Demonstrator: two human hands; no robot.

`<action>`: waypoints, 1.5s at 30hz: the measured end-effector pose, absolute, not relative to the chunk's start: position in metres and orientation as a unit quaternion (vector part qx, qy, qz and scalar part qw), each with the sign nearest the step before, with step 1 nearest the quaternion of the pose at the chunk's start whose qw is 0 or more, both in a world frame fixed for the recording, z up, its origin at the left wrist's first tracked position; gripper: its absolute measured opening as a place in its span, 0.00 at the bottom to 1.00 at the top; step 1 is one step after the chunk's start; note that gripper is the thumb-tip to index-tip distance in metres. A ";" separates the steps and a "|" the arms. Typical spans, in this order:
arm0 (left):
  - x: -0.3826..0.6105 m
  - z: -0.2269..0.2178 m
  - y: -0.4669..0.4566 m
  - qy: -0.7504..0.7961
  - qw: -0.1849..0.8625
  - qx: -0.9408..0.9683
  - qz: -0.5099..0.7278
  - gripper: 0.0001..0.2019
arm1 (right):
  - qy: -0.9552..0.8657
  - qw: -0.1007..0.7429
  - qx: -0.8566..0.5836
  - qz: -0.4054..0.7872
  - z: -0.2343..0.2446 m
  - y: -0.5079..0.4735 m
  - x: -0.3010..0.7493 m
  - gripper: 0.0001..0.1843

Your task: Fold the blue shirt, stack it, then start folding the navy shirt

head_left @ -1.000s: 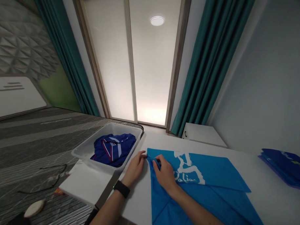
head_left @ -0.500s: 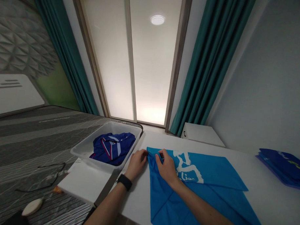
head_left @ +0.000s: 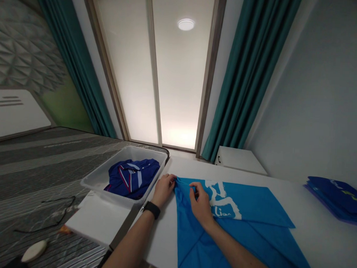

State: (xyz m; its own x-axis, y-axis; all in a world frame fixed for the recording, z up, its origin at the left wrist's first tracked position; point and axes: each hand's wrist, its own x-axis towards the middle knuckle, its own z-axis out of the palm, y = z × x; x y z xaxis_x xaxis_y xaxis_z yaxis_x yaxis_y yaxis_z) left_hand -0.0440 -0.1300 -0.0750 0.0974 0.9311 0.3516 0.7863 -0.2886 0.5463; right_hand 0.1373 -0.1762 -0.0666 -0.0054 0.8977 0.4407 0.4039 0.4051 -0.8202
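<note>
A bright blue T-shirt (head_left: 246,214) with a white print lies spread on the white table (head_left: 324,233). My left hand (head_left: 163,189), with a black watch on its wrist, pinches the shirt's near-left corner. Just to its right, my right hand (head_left: 202,203) pinches a fold of the same cloth, fingers closed on it.
A white plastic tub (head_left: 101,178) holding a dark blue striped garment (head_left: 133,178) stands left of the table. A folded stack of dark blue clothes (head_left: 337,196) lies at the table's far right. Glasses (head_left: 46,219) and a round white item (head_left: 34,251) rest on the grey bed.
Both hands have stayed on the shirt's left corner; my right hand has shifted slightly right along the fold. The view has drifted a little.
</note>
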 end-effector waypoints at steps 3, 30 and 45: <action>-0.045 -0.075 -0.130 0.583 0.109 0.737 0.324 0.10 | -0.678 0.501 -0.484 0.234 -0.067 -0.177 0.137 0.11; -0.044 -0.074 -0.125 0.610 0.242 0.628 0.418 0.13 | -0.891 0.274 -0.363 0.019 -0.070 -0.190 0.127 0.10; -0.044 -0.076 -0.109 0.612 0.271 0.615 0.417 0.11 | -0.905 0.236 -0.349 -0.066 -0.067 -0.194 0.127 0.03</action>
State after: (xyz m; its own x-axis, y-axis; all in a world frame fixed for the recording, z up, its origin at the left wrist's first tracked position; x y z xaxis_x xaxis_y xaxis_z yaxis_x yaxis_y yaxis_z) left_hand -0.0440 -0.1093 -0.0756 -0.0969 0.9788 0.1804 0.5261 -0.1035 0.8441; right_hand 0.1266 -0.1940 -0.0666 -0.6451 0.6002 0.4730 0.6622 0.7479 -0.0459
